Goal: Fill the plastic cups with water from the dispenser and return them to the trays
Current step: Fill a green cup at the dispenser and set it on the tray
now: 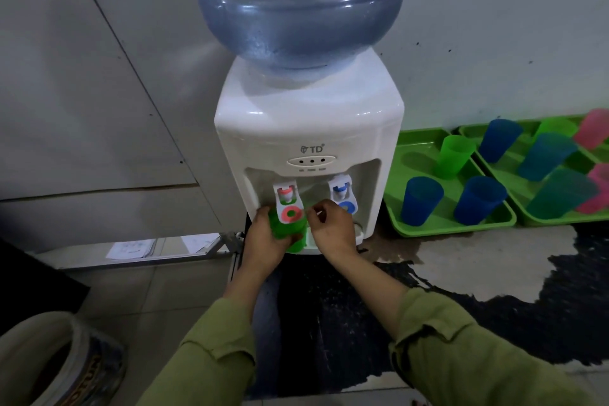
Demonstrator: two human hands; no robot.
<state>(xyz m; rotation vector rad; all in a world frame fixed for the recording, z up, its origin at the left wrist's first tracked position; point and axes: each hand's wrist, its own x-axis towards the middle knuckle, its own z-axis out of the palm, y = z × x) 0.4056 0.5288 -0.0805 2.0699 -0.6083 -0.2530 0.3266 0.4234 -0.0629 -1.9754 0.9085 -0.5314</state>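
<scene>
Head view: your left hand (263, 237) grips the green cup (286, 231) under the red tap (288, 198). Beside it your right hand (333, 228) is curled, hold unclear; press that tap next.

Readable text: one brand mark.
"TD" plus a small logo, top centre of the dispenser (309, 128) front panel, above three indicator lights (311, 161). Captions under the lights are too small to read. Yellow lettering on the round container (92, 369) is illegible.

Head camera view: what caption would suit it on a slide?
Left hand holds a green cup under the red tap of the dispenser, right hand close beside it.
</scene>
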